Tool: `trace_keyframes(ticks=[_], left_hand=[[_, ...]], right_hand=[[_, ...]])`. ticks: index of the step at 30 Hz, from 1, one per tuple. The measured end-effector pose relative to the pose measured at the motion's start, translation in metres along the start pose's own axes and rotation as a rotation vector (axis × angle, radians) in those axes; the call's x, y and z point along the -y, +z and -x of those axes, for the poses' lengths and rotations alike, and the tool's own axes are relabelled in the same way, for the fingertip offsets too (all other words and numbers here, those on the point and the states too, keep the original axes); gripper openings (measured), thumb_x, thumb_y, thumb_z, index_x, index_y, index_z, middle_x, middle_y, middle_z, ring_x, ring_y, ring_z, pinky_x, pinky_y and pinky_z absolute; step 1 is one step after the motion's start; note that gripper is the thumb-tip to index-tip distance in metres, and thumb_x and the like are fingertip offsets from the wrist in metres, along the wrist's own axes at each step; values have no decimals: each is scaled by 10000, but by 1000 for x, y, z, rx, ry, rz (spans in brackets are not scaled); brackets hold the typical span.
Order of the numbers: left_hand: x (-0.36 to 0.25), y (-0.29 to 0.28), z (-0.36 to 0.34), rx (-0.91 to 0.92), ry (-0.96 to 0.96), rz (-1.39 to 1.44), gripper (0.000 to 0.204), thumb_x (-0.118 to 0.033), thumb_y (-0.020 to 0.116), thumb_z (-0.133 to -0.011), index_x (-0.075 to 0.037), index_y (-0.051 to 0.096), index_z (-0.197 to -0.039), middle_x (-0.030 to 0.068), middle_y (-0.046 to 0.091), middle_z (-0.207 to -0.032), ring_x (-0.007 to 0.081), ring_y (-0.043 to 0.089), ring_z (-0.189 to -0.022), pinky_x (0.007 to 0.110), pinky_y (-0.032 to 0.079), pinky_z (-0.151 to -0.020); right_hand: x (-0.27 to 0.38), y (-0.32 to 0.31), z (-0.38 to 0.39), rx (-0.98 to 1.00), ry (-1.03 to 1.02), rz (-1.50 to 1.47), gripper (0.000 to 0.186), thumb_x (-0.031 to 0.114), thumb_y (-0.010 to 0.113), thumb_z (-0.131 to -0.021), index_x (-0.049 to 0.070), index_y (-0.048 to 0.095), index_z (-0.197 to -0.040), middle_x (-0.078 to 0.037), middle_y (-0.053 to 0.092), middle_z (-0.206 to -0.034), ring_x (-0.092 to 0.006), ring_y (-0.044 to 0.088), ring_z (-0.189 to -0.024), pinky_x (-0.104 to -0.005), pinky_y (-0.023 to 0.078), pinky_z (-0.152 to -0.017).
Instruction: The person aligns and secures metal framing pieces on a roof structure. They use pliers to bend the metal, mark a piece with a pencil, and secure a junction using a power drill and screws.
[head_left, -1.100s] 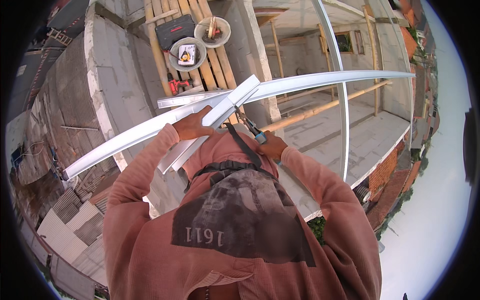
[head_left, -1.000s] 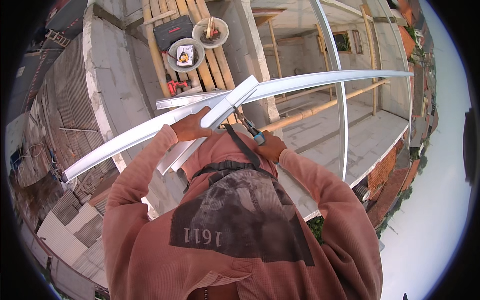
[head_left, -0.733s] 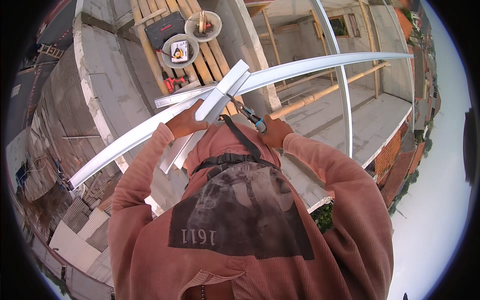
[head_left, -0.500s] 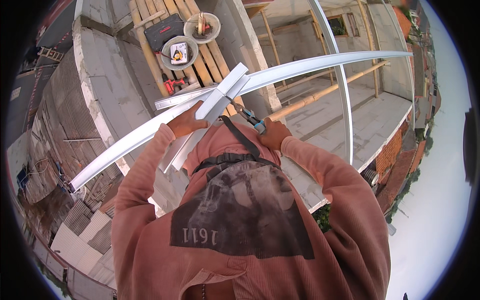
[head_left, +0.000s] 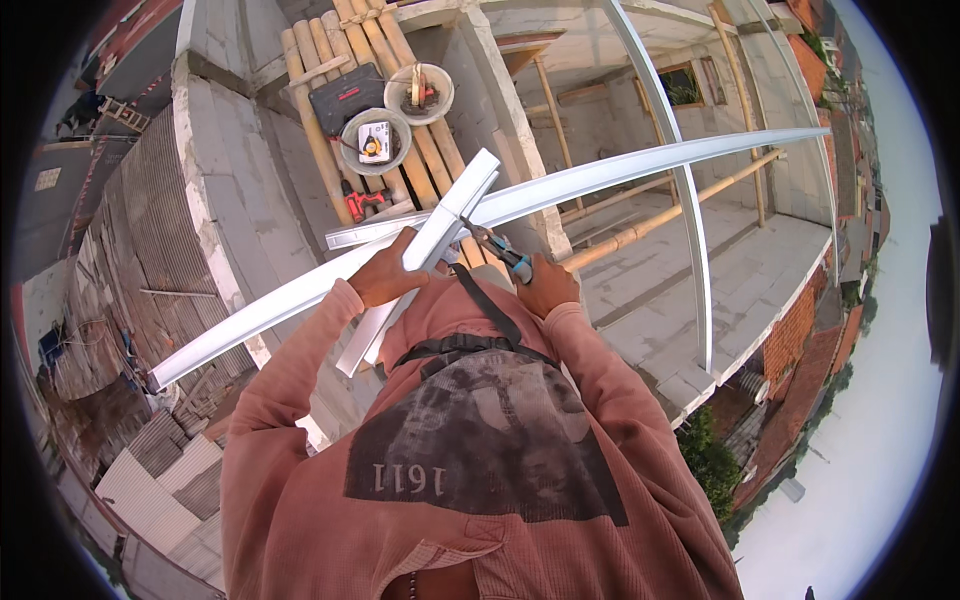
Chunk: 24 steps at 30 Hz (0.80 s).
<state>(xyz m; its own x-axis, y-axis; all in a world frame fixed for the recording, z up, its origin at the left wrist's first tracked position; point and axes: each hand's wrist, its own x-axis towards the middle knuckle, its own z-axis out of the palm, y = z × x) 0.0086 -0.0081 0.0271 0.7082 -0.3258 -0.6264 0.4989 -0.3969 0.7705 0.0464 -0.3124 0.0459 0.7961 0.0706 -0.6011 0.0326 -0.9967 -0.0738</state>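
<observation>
- Pale block walls [head_left: 640,275] and a platform of bamboo poles [head_left: 450,178] fill the upper half of the frame, seen from above.
- At the centre, the right hand [head_left: 547,285] has its fingers wrapped around blue-and-black handles of the metal snips [head_left: 493,242]; how far these are squeezed is unclear.
- Snip tips meet the right edge of a short silver channel [head_left: 455,208], slanting through mid-frame; whether they bite into it cannot be told.
- The left hand [head_left: 385,275] closes on that channel from its left side, some fingers hidden.
- Beneath it, a long silver channel [head_left: 600,178] crosses the frame from lower left to upper right.
- Upper left of centre: a red drill [head_left: 362,204], two buckets and a black case [head_left: 345,100].
</observation>
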Motion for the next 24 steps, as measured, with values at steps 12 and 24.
trace_keyframes(ticks=[12,24], left_hand=[[-24,0,29,-67,89,-18,753,-314,712,-768,-42,408,-1401,267,633,-1221,361,654,-1080,420,502,-934],[-5,-12,1,-343,253,-348,796,-285,745,-810,-34,365,-1463,222,554,-1294,353,534,-1285,412,443,-1058]], right_hand=[[-34,44,-23,-118,-285,-103,371,356,716,-817,80,561,-1009,-212,710,-840,-463,683,-795,-554,552,-709],[-11,47,-8,-195,-382,-438,579,259,670,-849,67,474,-1359,-278,669,-1109,-466,641,-1070,-520,518,-910]])
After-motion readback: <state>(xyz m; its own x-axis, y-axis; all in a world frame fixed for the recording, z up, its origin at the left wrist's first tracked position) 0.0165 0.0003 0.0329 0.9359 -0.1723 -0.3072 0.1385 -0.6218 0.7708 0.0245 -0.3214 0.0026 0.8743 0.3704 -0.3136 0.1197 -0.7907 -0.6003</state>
